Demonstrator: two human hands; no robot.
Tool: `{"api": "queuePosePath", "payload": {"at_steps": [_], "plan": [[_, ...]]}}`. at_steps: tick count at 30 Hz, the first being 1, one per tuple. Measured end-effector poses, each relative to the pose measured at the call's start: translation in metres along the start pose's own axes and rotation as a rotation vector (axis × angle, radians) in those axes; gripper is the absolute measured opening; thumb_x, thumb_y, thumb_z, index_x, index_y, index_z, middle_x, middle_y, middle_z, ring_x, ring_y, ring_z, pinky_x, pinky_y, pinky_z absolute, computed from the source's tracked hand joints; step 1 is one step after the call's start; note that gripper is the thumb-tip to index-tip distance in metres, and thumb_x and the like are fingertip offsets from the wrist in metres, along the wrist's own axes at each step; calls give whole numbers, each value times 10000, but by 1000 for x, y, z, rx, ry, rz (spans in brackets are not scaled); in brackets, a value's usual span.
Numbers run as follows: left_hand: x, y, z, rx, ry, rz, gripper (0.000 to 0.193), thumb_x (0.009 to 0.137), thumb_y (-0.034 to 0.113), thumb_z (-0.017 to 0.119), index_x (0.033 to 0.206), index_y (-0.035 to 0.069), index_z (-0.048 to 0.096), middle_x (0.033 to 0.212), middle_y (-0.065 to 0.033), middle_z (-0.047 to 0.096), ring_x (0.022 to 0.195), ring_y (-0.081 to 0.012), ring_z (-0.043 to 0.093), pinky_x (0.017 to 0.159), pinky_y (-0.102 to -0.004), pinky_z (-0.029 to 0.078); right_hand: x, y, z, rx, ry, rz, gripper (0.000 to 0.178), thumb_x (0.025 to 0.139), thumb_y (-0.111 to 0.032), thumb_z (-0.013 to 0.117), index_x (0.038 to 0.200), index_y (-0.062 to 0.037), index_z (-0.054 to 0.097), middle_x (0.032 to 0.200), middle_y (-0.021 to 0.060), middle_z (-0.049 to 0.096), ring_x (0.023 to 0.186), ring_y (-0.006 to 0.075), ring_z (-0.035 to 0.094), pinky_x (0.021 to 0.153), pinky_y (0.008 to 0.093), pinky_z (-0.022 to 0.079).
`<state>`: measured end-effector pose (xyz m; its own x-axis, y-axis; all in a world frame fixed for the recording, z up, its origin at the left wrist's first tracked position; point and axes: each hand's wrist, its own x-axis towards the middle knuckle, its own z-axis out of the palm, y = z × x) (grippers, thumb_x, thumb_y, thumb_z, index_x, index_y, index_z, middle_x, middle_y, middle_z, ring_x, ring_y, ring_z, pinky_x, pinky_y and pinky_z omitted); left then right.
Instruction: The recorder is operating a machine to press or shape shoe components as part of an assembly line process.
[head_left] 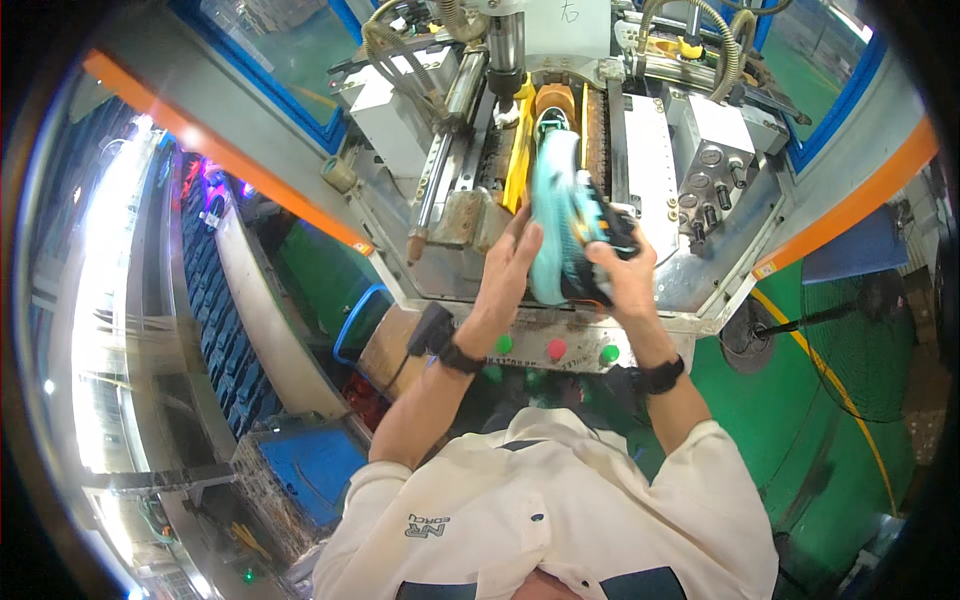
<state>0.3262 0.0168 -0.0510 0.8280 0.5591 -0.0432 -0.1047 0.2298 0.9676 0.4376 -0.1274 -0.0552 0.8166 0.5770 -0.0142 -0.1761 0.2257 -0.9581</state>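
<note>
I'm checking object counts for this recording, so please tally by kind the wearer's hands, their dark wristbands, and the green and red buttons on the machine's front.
Hands (left hand and right hand, both at the teal-and-black footwear): 2
Dark wristbands: 2
Green buttons: 2
Red button: 1
Total: 7
</note>
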Motion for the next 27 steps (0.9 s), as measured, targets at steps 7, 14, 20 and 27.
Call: {"api": "queuePosePath", "payload": {"at_steps": [7, 14, 20, 27], "plan": [[224, -84, -20, 789, 384, 144, 631, 780, 459, 775, 1087, -77, 645, 927, -192, 711, 863, -261, 688, 773, -374, 530, 26, -30, -84, -131, 367, -307, 589, 764, -94, 731, 1310, -4, 531, 1139, 77, 607, 1010, 151, 598, 912, 288, 481], [316, -157, -23, 936, 636, 295, 337, 687, 216, 732, 849, -54, 611, 846, -302, 652, 844, -449, 653, 789, -487, 515, 56, -56, -83, -512, 529, -322, 520, 773, -65, 691, 1270, 8, 558, 1045, 59, 620, 895, 121, 597, 825, 256, 491], [225, -58, -49, -276, 393, -425, 137, 784, 110, 727, 828, 7, 648, 873, -93, 678, 759, -206, 683, 622, -349, 562, 200, -69, -63, -848, 415, -120, 568, 680, -198, 780, 1172, 32, 613, 929, 140, 703, 806, 191, 658, 751, 311, 531], [12, 38, -114, -62, 294, -364, 239, 840, 115, 645, 1042, -12, 649, 995, -69, 670, 992, -157, 636, 791, -324, 523, 335, 26, 39, -1272, 105, 198, 585, 629, -336, 828, 1000, 89, 672, 1033, 236, 701, 982, 334, 693, 857, 390, 549]]}}
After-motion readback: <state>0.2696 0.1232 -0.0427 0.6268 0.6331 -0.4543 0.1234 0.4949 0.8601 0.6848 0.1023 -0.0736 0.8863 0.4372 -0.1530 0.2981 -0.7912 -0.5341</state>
